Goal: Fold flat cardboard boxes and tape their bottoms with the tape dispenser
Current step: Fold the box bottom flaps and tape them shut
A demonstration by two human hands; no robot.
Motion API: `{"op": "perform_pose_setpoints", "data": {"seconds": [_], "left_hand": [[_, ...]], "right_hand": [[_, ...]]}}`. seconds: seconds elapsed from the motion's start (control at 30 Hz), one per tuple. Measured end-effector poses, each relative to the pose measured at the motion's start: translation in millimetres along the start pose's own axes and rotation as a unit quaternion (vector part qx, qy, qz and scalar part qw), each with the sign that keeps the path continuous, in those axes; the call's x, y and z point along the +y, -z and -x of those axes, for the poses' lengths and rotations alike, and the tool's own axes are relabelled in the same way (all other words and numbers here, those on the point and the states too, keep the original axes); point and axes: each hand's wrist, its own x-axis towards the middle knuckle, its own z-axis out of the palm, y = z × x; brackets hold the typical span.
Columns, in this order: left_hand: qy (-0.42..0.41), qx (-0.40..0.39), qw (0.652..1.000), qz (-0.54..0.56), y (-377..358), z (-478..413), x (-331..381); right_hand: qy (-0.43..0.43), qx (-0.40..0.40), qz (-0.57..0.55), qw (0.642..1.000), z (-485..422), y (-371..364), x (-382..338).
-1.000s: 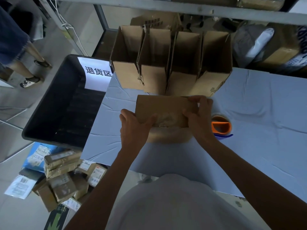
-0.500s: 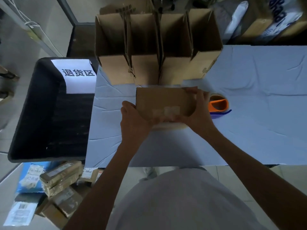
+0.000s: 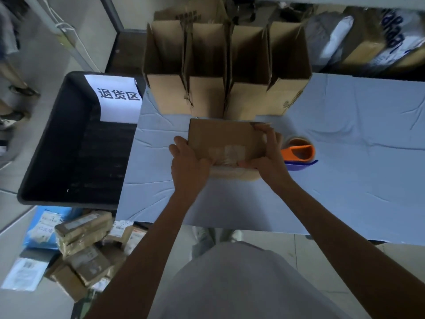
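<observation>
I see the small brown cardboard box point(image 3: 220, 137) at the middle of the pale blue worktop point(image 3: 356, 162), taped side up, just in front of a row of four open brown cardboard boxes point(image 3: 207, 97) standing along the far edge. The left hand point(image 3: 187, 164) grips the box's left end, its fingers curled round the edge and the thumb lying along the near side. The right hand point(image 3: 269, 153) grips the right end, fingers hooked over the far corner, thumb pressed at the near edge beside a strip of clear tape point(image 3: 230, 151). I cannot tell whether the box rests on the worktop or is raised off it.

The orange and blue tape dispenser point(image 3: 299, 154) lies on the worktop just right of the right hand, untouched. A black plastic bin point(image 3: 76, 157) bearing a white paper sign point(image 3: 117, 97) stands against the worktop's left edge, with wrapped brown parcels point(image 3: 85, 245) heaped on the floor near it.
</observation>
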Motion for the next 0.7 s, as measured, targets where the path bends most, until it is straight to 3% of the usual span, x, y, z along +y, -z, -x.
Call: {"op": "perform_pose_setpoints", "data": {"seconds": [0.17, 0.4, 0.57, 0.7], "left_hand": [[0.028, 0.011, 1.0, -0.008, -2, 3, 6], [0.03, -0.003, 0.998, -0.052, -3, -7, 11], [0.036, -0.025, 0.999, -0.016, 5, -7, 7], [0.017, -0.053, 0.998, 0.024, 13, -12, 1]], "right_hand": [[0.016, 0.081, 0.063, 0.995, 5, -8, -5], [-0.023, 0.066, 0.022, 0.997, 0, -5, -7], [-0.024, 0.111, 0.207, 0.972, 2, -18, -20], [-0.053, 0.079, 0.121, 0.988, -1, -14, -24]]}}
